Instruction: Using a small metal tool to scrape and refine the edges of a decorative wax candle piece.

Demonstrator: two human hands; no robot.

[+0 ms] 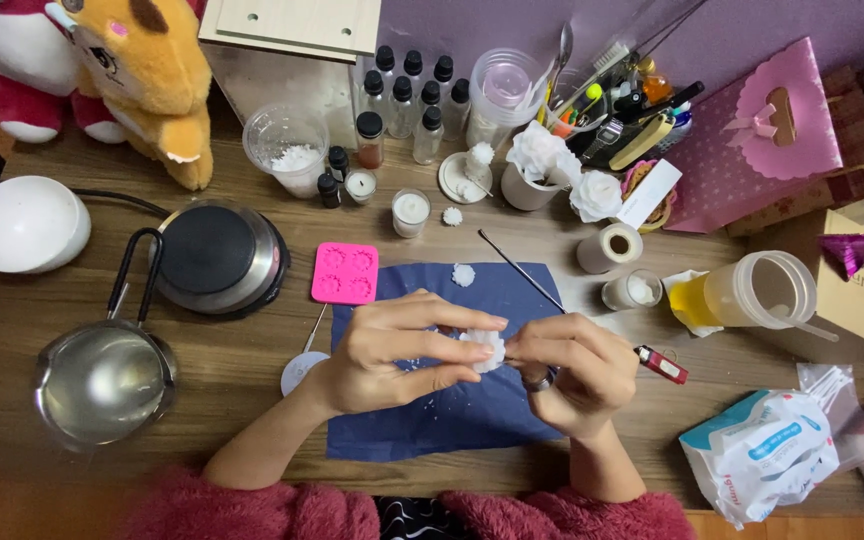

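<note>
Over a dark blue cloth (422, 420) on the wooden table, my left hand (397, 350) pinches a small white wax flower (485, 349) between thumb and fingers. My right hand (572, 370), a ring on one finger, touches the same flower from the right with its fingertips closed on it. White crumbs lie on the cloth under the hands. A second small white flower (464, 275) rests at the cloth's top edge. A pink silicone mould (345, 273) lies just left of the cloth, and a thin metal rod (522, 272) lies across its upper right.
A metal pouring pot (102, 385) and a small hot plate (217, 258) stand at left. Bottles, jars, small candles (410, 212) and white flowers crowd the back. A red lighter (662, 365), a plastic jug (752, 292), a wipes pack (762, 450) lie right.
</note>
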